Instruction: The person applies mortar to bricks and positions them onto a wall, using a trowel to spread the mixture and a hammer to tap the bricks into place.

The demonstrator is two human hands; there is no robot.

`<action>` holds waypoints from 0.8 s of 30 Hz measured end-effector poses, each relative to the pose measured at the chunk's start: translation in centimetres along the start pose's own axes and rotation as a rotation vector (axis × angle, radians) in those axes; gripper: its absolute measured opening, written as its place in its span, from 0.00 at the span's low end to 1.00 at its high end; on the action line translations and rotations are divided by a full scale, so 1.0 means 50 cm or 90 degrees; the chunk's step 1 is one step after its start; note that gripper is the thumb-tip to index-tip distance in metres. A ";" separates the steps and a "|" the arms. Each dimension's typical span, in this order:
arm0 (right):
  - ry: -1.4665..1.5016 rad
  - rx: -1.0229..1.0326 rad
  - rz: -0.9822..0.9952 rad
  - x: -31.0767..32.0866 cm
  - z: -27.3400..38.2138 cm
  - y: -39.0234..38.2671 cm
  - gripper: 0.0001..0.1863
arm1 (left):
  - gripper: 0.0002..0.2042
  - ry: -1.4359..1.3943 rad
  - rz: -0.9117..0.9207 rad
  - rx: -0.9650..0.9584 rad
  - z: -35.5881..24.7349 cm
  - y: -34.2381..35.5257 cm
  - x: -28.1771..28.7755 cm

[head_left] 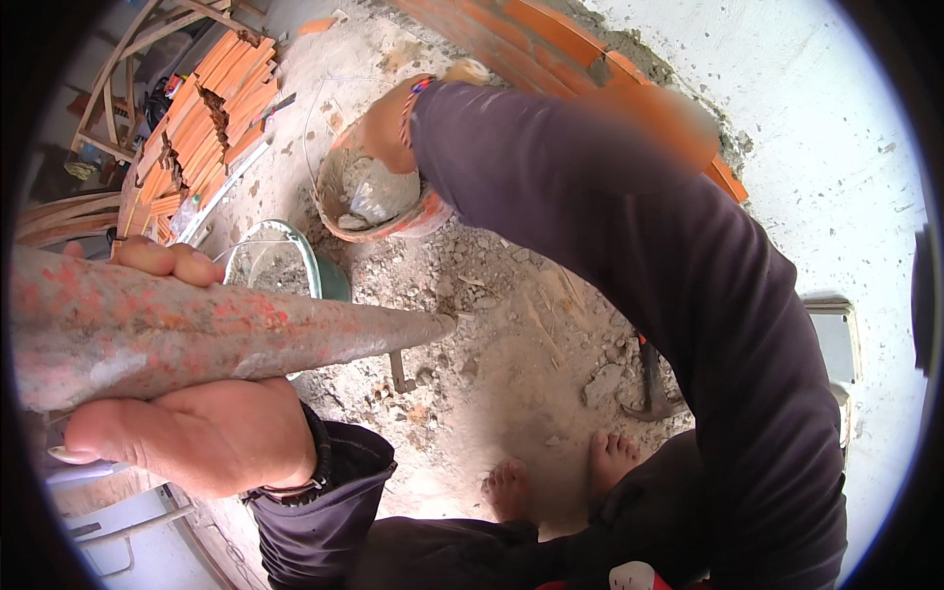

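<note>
My left hand point(197, 433) grips a long, tapering pole point(226, 329), grey and flecked with red, with the fingers over the top and the palm below. Its far end points toward the rubble in the middle. My right arm stretches forward, and my right hand point(388, 133) is curled over the mouth of an orange bucket point(344, 234). Right below the fingers lies a wet grey mass of mortar point(379, 192). What the right hand holds is largely hidden. A green bucket point(329, 275) with grey material inside stands beside the orange one, partly behind the pole.
Stacked orange hollow bricks point(221, 88) lie at the far left near a wooden frame point(113, 84). An orange brick wall point(551, 39) runs along the right beside a white wall point(836, 128). A hammer point(649, 383) rests on the rubble near my bare feet point(506, 487).
</note>
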State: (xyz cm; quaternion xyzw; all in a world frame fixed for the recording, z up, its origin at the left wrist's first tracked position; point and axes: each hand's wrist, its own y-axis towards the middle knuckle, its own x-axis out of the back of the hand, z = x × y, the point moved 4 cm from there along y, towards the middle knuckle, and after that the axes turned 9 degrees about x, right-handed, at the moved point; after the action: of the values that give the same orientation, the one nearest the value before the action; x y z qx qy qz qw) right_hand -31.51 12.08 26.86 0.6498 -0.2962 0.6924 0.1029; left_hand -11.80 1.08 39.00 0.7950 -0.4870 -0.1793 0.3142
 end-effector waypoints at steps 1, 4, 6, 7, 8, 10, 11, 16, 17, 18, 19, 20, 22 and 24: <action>0.026 0.015 0.049 -0.013 -0.009 0.014 0.14 | 0.43 0.011 -0.003 0.004 0.000 -0.001 0.001; 0.179 -0.018 0.098 -0.038 -0.045 0.007 0.15 | 0.44 -0.006 -0.032 0.022 -0.005 -0.002 -0.006; 0.302 -0.067 0.083 -0.047 -0.066 -0.016 0.16 | 0.44 -0.015 -0.042 0.028 -0.009 -0.001 -0.009; 0.363 -0.081 0.069 -0.047 -0.055 -0.029 0.16 | 0.45 -0.001 -0.042 0.028 -0.008 -0.002 -0.003; 0.421 -0.107 0.058 -0.052 -0.055 -0.054 0.17 | 0.45 0.000 -0.040 0.030 -0.006 -0.002 -0.006; 0.487 -0.164 0.006 -0.072 -0.053 -0.090 0.17 | 0.46 -0.008 -0.035 0.029 -0.008 0.000 -0.010; 0.519 -0.193 -0.018 -0.092 -0.054 -0.110 0.17 | 0.46 -0.014 -0.034 0.031 -0.008 -0.001 -0.012; 0.339 -0.023 -0.402 -0.163 0.026 -0.276 0.17 | 0.45 -0.016 -0.040 0.020 -0.003 -0.002 -0.006; 0.334 -0.074 -0.396 -0.169 0.045 -0.315 0.17 | 0.44 -0.018 -0.039 0.016 -0.002 -0.003 -0.009; 0.349 -0.100 -0.380 -0.169 0.068 -0.346 0.15 | 0.44 -0.008 -0.026 -0.005 -0.004 0.000 -0.004; 0.361 -0.128 -0.361 -0.166 0.085 -0.379 0.14 | 0.43 -0.003 -0.015 -0.024 -0.003 0.002 -0.001; 0.388 -0.126 -0.360 -0.155 0.101 -0.416 0.12 | 0.43 -0.007 -0.006 -0.034 0.000 0.003 -0.001; 0.445 -0.110 -0.361 -0.121 0.124 -0.475 0.09 | 0.42 -0.008 0.005 -0.051 -0.003 0.008 0.008; 0.696 -0.202 -0.264 -0.117 0.121 -0.515 0.11 | 0.41 -0.044 0.016 -0.040 0.008 0.008 0.010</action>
State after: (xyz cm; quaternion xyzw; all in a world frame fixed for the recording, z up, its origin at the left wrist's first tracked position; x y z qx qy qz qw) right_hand -12.06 30.87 28.24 0.2207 -0.1673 0.8388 0.4688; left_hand -12.06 0.38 39.00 0.7720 -0.5013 -0.2178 0.3246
